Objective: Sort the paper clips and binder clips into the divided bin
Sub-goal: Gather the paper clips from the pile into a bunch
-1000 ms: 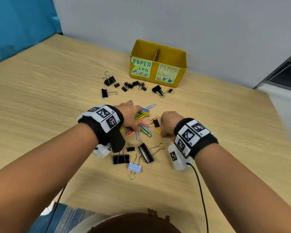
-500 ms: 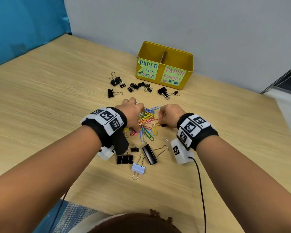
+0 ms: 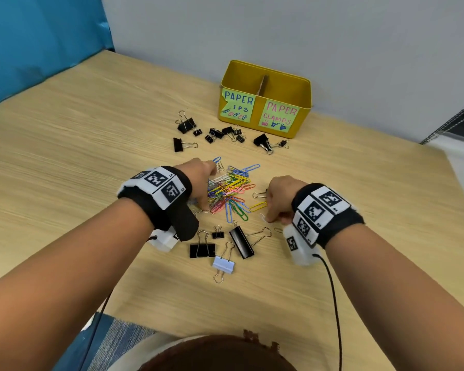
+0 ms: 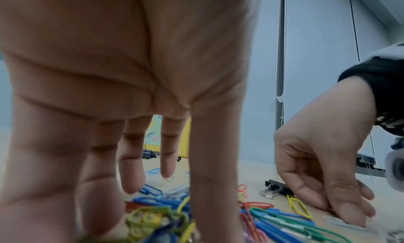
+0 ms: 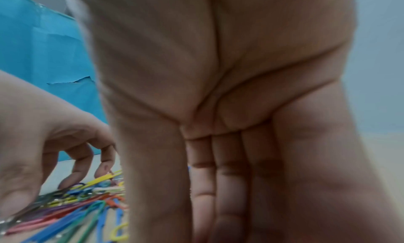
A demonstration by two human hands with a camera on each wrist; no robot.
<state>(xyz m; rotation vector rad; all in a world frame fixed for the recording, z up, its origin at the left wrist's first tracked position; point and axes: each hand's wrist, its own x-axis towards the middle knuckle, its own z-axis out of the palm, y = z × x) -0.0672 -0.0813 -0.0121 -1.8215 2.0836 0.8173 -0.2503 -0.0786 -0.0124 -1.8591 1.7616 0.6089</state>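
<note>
A heap of coloured paper clips [image 3: 231, 191] lies mid-table. My left hand [image 3: 201, 180] rests on the heap's left side, with its straight, spread fingers [image 4: 131, 177] tipped down onto the clips and gripping nothing. My right hand [image 3: 277, 199] hovers at the heap's right edge. Its fingertips [image 4: 349, 212] touch a silver paper clip [image 4: 341, 223] flat on the wood, and in the right wrist view the fingers [image 5: 229, 186] look straight and close together. The yellow divided bin [image 3: 303, 108] stands at the back, labelled for paper clips on the left and clamps on the right.
Several black binder clips [image 3: 225, 132] lie scattered in front of the bin. More black binder clips [image 3: 241, 242] and a pale blue one [image 3: 223, 264] lie near me. A small binder clip [image 4: 277, 188] sits just behind my right hand. The table's right edge [image 3: 456, 178] is close.
My right hand has drawn back from the heap's middle, toward me and to the right, down to the silver clip. My left hand stays on the heap's left side.
</note>
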